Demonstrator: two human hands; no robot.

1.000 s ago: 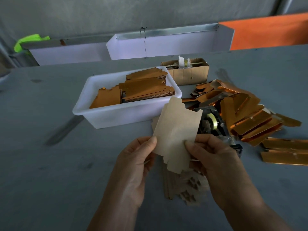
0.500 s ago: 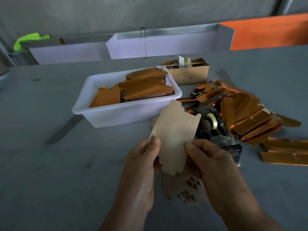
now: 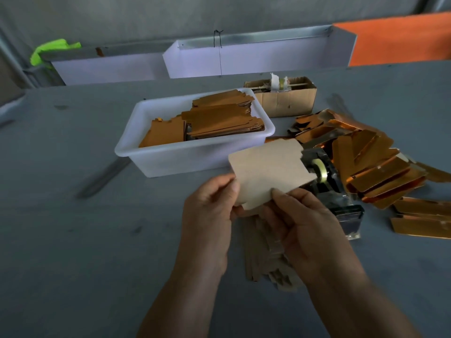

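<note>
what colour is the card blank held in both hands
Pale beige, plain and unprinted: the card blank, seen in the head view.

One wide-angle view only, from the person's head, facing forward and down over the grey counter [image 3: 73, 240]. It is nearest the card blank [image 3: 268, 172], held low in the middle; the white tub [image 3: 185, 159] lies farther off, left of centre, and the far wall [image 3: 146, 18] bows along the top.

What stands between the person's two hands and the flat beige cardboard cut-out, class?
Nothing visible: the left hand and right hand pinch the flat beige cardboard cut-out at its near edge. The black tape dispenser sits behind it, outside the grip.
</note>
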